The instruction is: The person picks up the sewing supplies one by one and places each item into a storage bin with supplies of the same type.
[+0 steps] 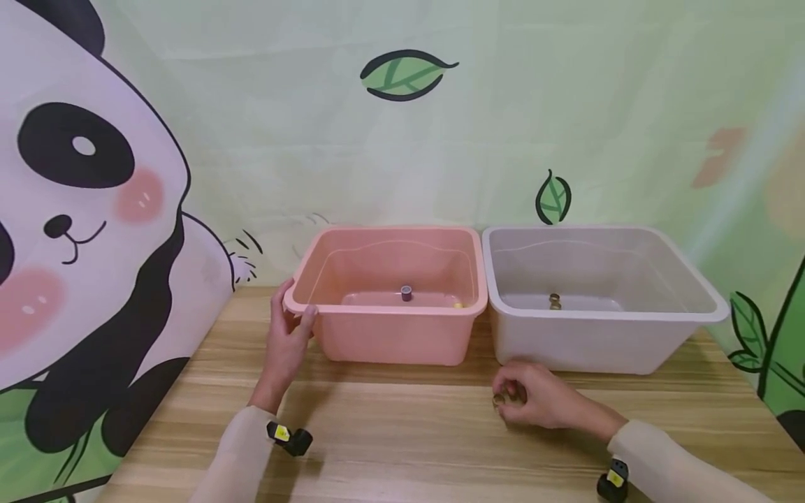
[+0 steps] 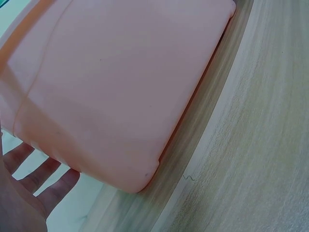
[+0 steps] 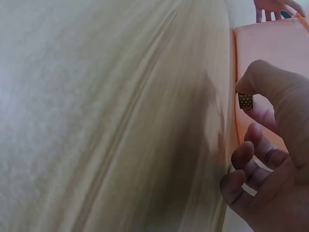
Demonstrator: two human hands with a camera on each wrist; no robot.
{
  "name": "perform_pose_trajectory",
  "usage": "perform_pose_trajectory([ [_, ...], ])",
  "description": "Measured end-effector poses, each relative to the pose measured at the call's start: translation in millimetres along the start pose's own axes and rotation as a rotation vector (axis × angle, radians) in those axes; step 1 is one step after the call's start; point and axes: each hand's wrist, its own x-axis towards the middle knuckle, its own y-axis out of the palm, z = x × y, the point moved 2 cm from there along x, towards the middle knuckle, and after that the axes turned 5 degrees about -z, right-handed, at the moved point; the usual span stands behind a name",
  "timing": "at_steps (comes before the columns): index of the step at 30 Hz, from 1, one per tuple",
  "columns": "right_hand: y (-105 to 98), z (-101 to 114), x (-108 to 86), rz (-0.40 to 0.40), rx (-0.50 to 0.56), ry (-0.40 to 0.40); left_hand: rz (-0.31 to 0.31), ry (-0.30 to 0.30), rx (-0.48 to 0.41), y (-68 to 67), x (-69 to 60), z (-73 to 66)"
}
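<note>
My left hand (image 1: 289, 342) grips the front left corner of a pink plastic bin (image 1: 393, 337), thumb over the rim and fingers beneath it along the side. In the left wrist view those fingers (image 2: 57, 191) touch the bin's end wall. In front of a grey-white bin (image 1: 581, 342), low over the table, my right hand (image 1: 534, 397) pinches a small gold dotted roll (image 3: 245, 101) between thumb and index finger. Its other fingers are loosely curled. Inside the pink bin lie a small dark purple roll (image 1: 406, 294) and a yellow piece (image 1: 458, 305), mostly hidden by the rim. Small gold rolls (image 1: 555, 302) lie in the grey-white bin.
Both bins stand side by side on a wood-grain table (image 1: 402, 433), their rims almost touching. Behind them hangs a green cloth backdrop (image 1: 283, 105) with a panda and leaves. Each sleeve carries a small black wrist camera (image 1: 292, 439).
</note>
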Motion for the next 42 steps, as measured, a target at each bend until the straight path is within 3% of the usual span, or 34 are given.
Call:
perform_pose_trajectory([
  [10, -5.7, 11.0, -0.3, -0.010, 0.017, -0.050, 0.009, -0.028, -0.003, -0.2, -2.4, -1.1],
  [19, -14.7, 19.8, -0.9, -0.015, 0.004, -0.061, 0.032, -0.044, -0.019, 1.5, -9.7, -26.1],
  [28, -24.4, 28.2, -1.2, 0.010, -0.001, -0.029, 0.003, -0.018, -0.010, 1.8, -0.2, -1.3],
  [34, -28.7, 29.7, -0.8, 0.032, -0.004, 0.012, -0.001, -0.008, -0.020, 2.0, 1.0, -0.5],
  [42, -32.2, 32.8, -0.4, 0.029, -0.011, -0.002, 0.001, -0.017, -0.028, 1.1, 1.6, -1.0],
])
